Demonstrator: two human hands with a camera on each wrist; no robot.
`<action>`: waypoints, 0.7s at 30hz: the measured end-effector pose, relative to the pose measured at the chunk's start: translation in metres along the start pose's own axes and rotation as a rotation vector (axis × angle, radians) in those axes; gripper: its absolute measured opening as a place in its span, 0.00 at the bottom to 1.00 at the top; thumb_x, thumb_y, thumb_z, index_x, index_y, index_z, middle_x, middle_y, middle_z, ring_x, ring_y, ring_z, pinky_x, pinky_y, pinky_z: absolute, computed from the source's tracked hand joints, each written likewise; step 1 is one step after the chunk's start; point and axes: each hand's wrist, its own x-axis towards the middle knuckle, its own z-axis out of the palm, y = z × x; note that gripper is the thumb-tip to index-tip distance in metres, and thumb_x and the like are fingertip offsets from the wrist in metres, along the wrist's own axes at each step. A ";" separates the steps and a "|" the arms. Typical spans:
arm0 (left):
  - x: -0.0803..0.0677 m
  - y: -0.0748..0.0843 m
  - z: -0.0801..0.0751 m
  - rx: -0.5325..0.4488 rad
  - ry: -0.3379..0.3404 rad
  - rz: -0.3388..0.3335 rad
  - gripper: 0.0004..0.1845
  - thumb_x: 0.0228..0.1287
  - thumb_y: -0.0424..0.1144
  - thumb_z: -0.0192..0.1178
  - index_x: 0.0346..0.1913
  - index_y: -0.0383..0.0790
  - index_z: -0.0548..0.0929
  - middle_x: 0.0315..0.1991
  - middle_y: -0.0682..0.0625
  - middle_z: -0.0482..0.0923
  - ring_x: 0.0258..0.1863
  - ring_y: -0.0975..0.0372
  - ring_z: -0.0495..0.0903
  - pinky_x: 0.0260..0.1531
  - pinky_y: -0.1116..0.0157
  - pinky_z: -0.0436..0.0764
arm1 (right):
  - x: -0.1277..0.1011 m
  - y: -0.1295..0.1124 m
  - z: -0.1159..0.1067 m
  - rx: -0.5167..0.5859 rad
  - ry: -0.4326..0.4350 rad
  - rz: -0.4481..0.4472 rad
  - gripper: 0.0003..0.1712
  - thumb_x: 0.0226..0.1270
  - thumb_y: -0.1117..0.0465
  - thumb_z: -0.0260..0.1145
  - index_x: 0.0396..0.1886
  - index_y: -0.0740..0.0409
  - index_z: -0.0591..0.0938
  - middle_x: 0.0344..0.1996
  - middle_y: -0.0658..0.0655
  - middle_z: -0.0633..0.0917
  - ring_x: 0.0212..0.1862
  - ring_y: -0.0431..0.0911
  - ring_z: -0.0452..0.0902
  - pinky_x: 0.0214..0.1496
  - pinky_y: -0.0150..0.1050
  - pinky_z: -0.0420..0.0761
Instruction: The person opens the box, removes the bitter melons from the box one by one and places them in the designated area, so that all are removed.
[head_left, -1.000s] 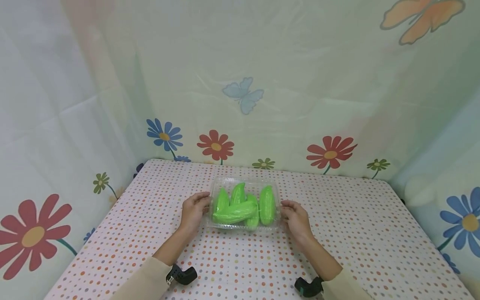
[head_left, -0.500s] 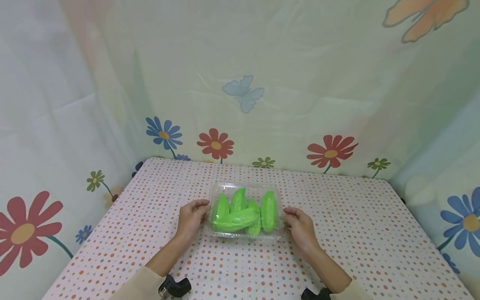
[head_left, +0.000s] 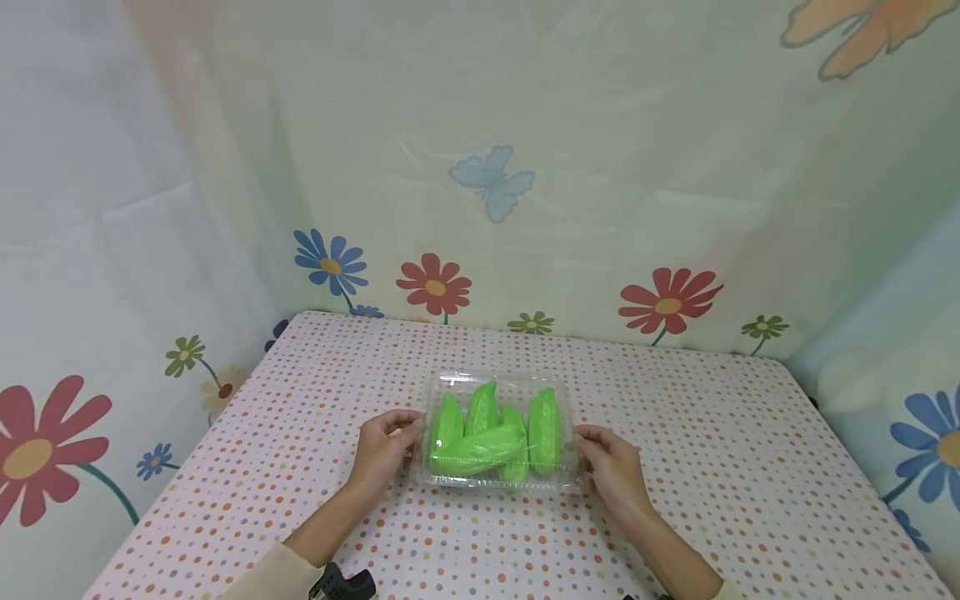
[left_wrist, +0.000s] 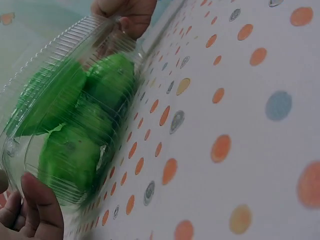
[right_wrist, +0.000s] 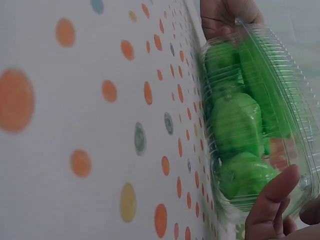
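A clear plastic clamshell box (head_left: 525, 383) with ribbed sides stands between both hands, its lid down. Inside lie several bright green, long, bumpy vegetables (head_left: 480, 450) with pointed tips, one across the others. My left hand (head_left: 378, 454) grips the box's left end, thumb and fingers at the rim. At the opposite end my right hand (head_left: 618, 475) grips the rim the same way. The left wrist view has the left thumb (left_wrist: 40, 197) raised against the box's corner. In the right wrist view the right thumb (right_wrist: 282, 187) lies along the clear wall. The box's underside is close over the tabletop.
A dotted cloth (head_left: 675, 400) covers the table. Behind it and at both sides hangs a curtain (head_left: 570, 167) printed with flowers and butterflies. A black wrist device (head_left: 341, 583) sits by the left sleeve (head_left: 273, 575).
Both hands have drawn the box toward the person and slightly to the right. Their grip at its two ends looks the same, and the vegetables inside keep their arrangement.
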 end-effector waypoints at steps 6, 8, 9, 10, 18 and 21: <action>-0.001 0.000 0.000 -0.001 -0.011 0.010 0.12 0.71 0.34 0.61 0.50 0.28 0.82 0.50 0.40 0.78 0.28 0.61 0.77 0.25 0.66 0.83 | -0.002 0.000 -0.001 0.032 -0.012 -0.009 0.21 0.80 0.60 0.50 0.65 0.66 0.72 0.54 0.63 0.76 0.44 0.46 0.74 0.30 0.29 0.76; -0.001 -0.001 -0.001 0.013 -0.016 0.011 0.12 0.71 0.35 0.61 0.48 0.29 0.83 0.49 0.41 0.79 0.28 0.61 0.77 0.23 0.68 0.81 | -0.001 0.000 0.000 0.065 -0.026 -0.005 0.21 0.81 0.61 0.49 0.66 0.68 0.71 0.58 0.65 0.75 0.50 0.50 0.75 0.38 0.30 0.80; -0.001 -0.001 -0.001 0.021 -0.023 0.010 0.12 0.72 0.36 0.61 0.47 0.29 0.83 0.48 0.42 0.79 0.27 0.62 0.77 0.21 0.68 0.80 | -0.001 0.000 -0.001 0.081 -0.032 -0.002 0.22 0.81 0.61 0.48 0.66 0.69 0.70 0.60 0.65 0.74 0.54 0.52 0.74 0.43 0.30 0.81; -0.001 -0.001 -0.001 0.025 -0.031 0.003 0.12 0.72 0.37 0.60 0.47 0.29 0.83 0.45 0.42 0.79 0.26 0.62 0.76 0.19 0.69 0.78 | -0.001 0.001 -0.001 0.097 -0.039 0.001 0.22 0.81 0.61 0.48 0.67 0.69 0.69 0.61 0.66 0.72 0.56 0.53 0.74 0.46 0.31 0.82; -0.006 -0.001 -0.008 -0.010 -0.109 -0.080 0.15 0.75 0.42 0.58 0.49 0.32 0.82 0.32 0.44 0.77 0.17 0.62 0.71 0.12 0.68 0.75 | -0.003 0.004 -0.008 0.241 -0.157 0.084 0.26 0.79 0.58 0.53 0.70 0.66 0.65 0.63 0.64 0.69 0.53 0.52 0.78 0.32 0.38 0.87; -0.007 -0.001 -0.012 -0.043 -0.166 -0.091 0.18 0.75 0.45 0.58 0.53 0.31 0.80 0.39 0.41 0.77 0.24 0.61 0.75 0.14 0.67 0.78 | -0.005 0.005 -0.013 0.301 -0.235 0.092 0.28 0.78 0.58 0.55 0.71 0.64 0.62 0.63 0.63 0.69 0.51 0.53 0.80 0.31 0.38 0.87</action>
